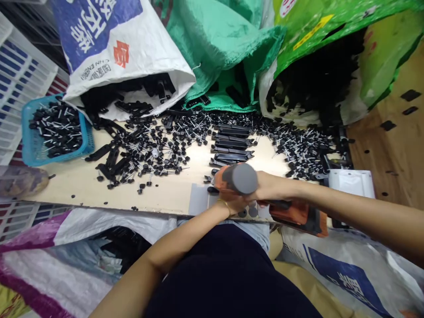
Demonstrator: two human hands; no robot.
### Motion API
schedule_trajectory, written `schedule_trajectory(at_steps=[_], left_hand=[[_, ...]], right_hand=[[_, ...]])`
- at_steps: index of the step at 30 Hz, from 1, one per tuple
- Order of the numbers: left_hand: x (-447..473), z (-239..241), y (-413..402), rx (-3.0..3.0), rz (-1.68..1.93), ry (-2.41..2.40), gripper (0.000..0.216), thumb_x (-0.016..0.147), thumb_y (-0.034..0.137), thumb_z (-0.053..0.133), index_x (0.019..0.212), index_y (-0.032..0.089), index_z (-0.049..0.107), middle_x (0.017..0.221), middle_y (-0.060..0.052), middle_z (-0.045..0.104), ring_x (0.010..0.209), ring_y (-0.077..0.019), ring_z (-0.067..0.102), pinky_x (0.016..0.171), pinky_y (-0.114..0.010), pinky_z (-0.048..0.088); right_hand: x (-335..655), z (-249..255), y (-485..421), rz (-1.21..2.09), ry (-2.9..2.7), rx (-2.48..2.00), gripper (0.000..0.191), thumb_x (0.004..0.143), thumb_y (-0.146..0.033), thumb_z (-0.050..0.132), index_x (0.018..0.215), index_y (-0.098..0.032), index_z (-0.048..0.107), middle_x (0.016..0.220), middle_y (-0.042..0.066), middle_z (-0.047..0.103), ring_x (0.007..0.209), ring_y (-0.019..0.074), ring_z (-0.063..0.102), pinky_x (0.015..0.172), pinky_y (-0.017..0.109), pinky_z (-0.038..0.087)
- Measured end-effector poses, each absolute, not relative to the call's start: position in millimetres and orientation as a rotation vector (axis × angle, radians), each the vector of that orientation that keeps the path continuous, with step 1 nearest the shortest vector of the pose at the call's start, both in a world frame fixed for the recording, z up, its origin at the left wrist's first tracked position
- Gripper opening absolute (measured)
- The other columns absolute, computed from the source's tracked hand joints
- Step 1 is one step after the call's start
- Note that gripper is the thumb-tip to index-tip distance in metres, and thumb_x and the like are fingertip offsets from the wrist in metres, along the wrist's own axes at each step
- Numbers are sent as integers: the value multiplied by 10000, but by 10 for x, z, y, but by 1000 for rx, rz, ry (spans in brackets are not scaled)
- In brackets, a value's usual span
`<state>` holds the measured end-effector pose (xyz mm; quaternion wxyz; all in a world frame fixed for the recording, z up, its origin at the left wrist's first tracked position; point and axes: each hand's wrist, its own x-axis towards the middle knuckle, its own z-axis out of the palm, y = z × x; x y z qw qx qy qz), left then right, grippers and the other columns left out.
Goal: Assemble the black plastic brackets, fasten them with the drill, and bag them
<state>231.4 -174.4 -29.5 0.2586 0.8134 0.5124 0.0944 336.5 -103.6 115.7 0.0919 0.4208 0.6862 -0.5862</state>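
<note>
My right hand (271, 187) grips an orange and grey power screwdriver (240, 179), held upright at the near edge of the wooden board (165, 194). Its orange battery end (298, 216) sticks out to the right under my forearm. My left hand (233, 205) sits under the tool's nose, mostly hidden by it, pressing on something small on a grey pad (198, 198); what it holds I cannot make out. Just beyond the tool lies a short stack of long black plastic parts (232, 143).
Black screws with knob heads (159, 150) litter the board. A blue basket (56, 130) of them stands at the left. Open sacks of black parts lie behind: white (132, 66), green (225, 57), lime (318, 66). More sacks (82, 247) lie by my lap.
</note>
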Motion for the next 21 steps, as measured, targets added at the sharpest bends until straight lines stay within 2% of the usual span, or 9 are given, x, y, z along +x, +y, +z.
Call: schedule_trajectory(at_steps=[2, 4, 6, 8, 10, 16, 21], left_hand=[[2214, -174, -1599, 2271, 212, 1361, 642, 834, 430, 480, 1357, 63, 426, 1429, -180, 426, 1365, -317, 333, 1154, -429, 244], [2138, -78, -1289, 2305, 231, 1452, 670, 855, 351, 445, 1397, -23, 320, 1486, -219, 310, 1409, -308, 240, 1168, -432, 199], [2117, -48, -866, 2307, 258, 1575, 647, 878, 277, 391, 1429, -31, 247, 1528, -202, 217, 1434, -290, 165, 1178, -428, 153], [2148, -95, -441, 2305, 262, 1660, 631, 894, 265, 368, 1446, -6, 225, 1543, -173, 189, 1440, -273, 145, 1183, -423, 122], [2201, -194, -122, 2313, 235, 1697, 619, 910, 276, 356, 1453, 12, 223, 1544, -163, 194, 1440, -262, 154, 1183, -419, 112], [2255, -410, 75, 2342, 49, 1697, 582, 953, 311, 281, 1457, 24, 236, 1541, -155, 211, 1430, -259, 191, 1180, -391, 127], [2228, -411, 68, 2362, 6, 1673, 576, 957, 329, 278, 1458, 46, 248, 1547, -142, 202, 1432, -267, 179, 1173, -389, 140]], right_hand=[[3584, 1295, -861, -1785, 1838, 1470, 229, 648, -253, 652, 841, -147, 589, 563, -24, 521, 487, 99, 479, 448, 201, 411], [3799, 1408, -646, -1800, 1635, 1736, 199, 709, -241, 610, 869, -129, 572, 584, 8, 543, 434, 89, 459, 403, 205, 379], [3963, 1465, -416, -1790, 1555, 1948, 188, 753, -212, 570, 912, -117, 542, 710, 72, 609, 413, 72, 453, 388, 210, 367], [4059, 1453, -189, -1774, 1541, 2050, 204, 780, -180, 540, 970, -116, 509, 839, 125, 640, 403, 56, 450, 391, 215, 373], [4106, 1376, 21, -1755, 1528, 2037, 209, 797, -173, 532, 994, -113, 500, 862, 137, 645, 406, 50, 447, 392, 209, 373], [4149, 1031, 487, -1678, 1462, 1906, 193, 716, -134, 618, 894, -115, 545, 712, 80, 632, 379, 68, 451, 353, 210, 370], [4097, 974, 636, -1578, 1553, 1785, 92, 691, -96, 592, 745, -126, 525, 514, -4, 529, 352, 67, 424, 329, 189, 340]])
